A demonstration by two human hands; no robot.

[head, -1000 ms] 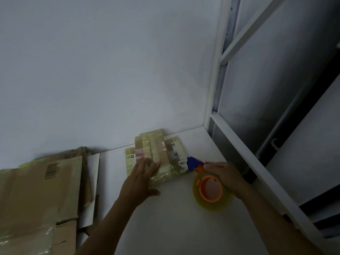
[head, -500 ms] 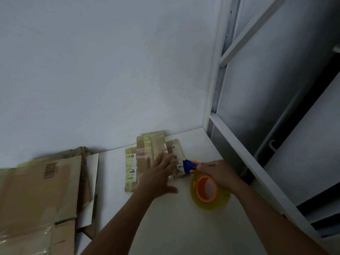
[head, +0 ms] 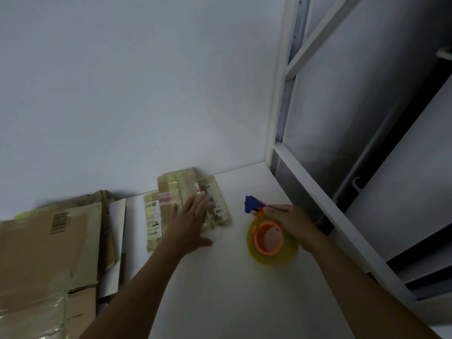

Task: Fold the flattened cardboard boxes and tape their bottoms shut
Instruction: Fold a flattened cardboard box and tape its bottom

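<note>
The flattened cardboard box [head: 171, 189], small and covered with tape strips and printed labels, lies flat on the white bench [head: 232, 289] close to the wall [head: 146, 94]. The left hand [head: 189, 223] lies on its near right part, palm down, fingers straight and together, thumb spread out onto the bench. Just to the right, apart from the box, the right hand [head: 292, 222] grips a tape dispenser [head: 274, 259] from its right side; the yellowish roll on an orange core stands on the bench, its blue cutter [head: 252, 204] pointing toward the wall. A stack of larger flattened cardboard boxes [head: 49, 245] lies at the bench's left end. A white shelf frame [head: 318, 192] borders the right.
</note>
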